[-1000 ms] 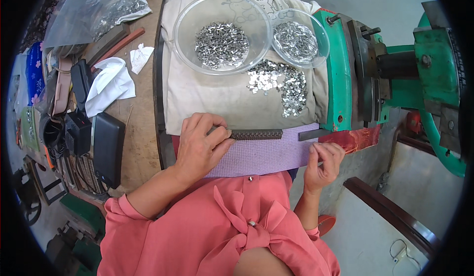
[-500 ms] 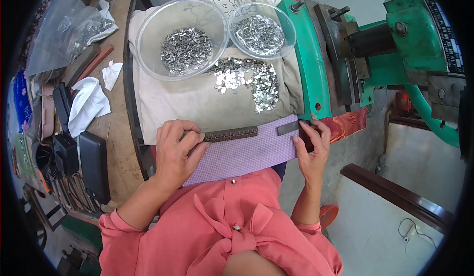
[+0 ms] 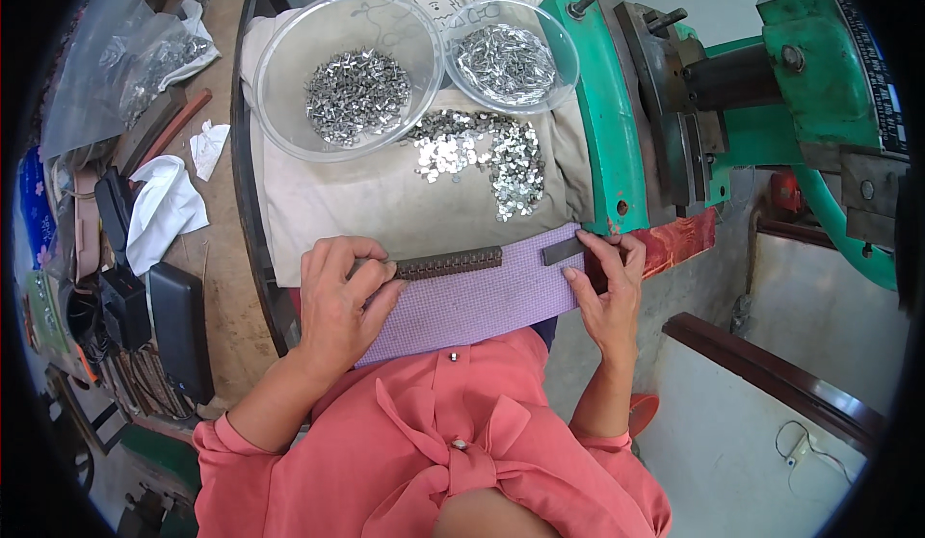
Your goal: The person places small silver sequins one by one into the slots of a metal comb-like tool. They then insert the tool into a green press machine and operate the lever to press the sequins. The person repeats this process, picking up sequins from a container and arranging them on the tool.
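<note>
My left hand [image 3: 335, 292] is closed in a pinch on the left end of a long dark metal bar [image 3: 449, 262] with a row of slots along it. That bar lies along the far edge of a purple woven mat [image 3: 453, 312] in front of me. To its right, a short flat dark metal strip [image 3: 559, 253] rests tilted on the mat. My right hand [image 3: 613, 292] has its index finger on the strip's right end; the thumb is just below, bent toward it. Beyond the bar, small shiny metal discs [image 3: 518, 174] are spread on a pale cloth [image 3: 337, 206].
A large clear tub [image 3: 273, 119] of small metal pieces and a smaller clear bowl [image 3: 567, 71] of thin metal pieces stand at the back. A green machine [image 3: 609, 143] rises on the right. On the left, a wooden table [image 3: 226, 278] carries black cases, tissues and plastic bags.
My right hand has shifted slightly left, its index finger coming further over the strip's end. My left hand and the slotted bar stay almost in place. The view has moved a little.
</note>
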`<action>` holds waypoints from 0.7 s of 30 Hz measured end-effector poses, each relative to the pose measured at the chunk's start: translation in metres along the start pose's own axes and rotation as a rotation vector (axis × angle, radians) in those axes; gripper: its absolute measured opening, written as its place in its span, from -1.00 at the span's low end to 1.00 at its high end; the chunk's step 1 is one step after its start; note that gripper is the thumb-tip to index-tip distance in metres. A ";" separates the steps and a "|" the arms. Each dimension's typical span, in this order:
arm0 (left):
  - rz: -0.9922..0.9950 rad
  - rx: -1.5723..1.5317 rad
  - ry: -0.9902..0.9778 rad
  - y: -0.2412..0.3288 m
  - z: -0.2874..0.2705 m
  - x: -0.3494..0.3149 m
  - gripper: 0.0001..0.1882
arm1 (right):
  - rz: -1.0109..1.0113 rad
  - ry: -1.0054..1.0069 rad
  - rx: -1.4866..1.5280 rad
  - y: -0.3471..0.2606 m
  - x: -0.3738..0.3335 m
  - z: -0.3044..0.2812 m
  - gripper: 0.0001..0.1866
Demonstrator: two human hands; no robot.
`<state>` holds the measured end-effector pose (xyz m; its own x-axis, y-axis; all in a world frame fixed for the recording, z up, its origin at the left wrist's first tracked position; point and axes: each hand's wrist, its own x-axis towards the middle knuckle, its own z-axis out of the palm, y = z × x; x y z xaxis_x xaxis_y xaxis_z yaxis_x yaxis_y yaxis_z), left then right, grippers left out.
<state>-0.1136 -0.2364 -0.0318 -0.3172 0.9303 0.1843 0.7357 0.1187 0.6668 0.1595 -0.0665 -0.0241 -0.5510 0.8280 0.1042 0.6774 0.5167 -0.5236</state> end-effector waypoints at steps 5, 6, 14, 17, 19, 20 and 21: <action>0.025 0.016 0.008 0.000 0.001 0.000 -0.73 | 0.060 -0.022 0.081 0.013 0.000 -0.007 -0.51; 0.026 0.014 0.009 0.000 0.000 0.000 -0.73 | 0.047 -0.014 0.079 0.017 0.001 -0.009 -0.51; 0.003 0.017 -0.001 0.001 -0.001 0.002 -0.77 | 0.067 -0.040 0.061 0.026 0.004 -0.022 -0.59; -0.009 0.012 -0.006 0.001 -0.001 0.002 -0.78 | 0.200 -0.086 0.177 0.023 0.002 -0.023 -0.63; -0.020 0.007 -0.015 0.002 -0.002 0.003 -0.79 | 0.169 -0.064 0.154 0.024 0.000 -0.021 -0.64; -0.023 0.008 -0.038 0.002 -0.003 0.004 -0.77 | 0.153 -0.053 0.142 0.024 0.000 -0.021 -0.64; -0.026 0.011 -0.061 0.001 -0.005 0.005 -0.74 | 0.143 -0.030 0.128 0.022 -0.001 -0.020 -0.64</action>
<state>-0.1172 -0.2335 -0.0268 -0.3000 0.9461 0.1223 0.7342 0.1471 0.6628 0.1849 -0.0514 -0.0191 -0.4694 0.8830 -0.0032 0.6833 0.3609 -0.6347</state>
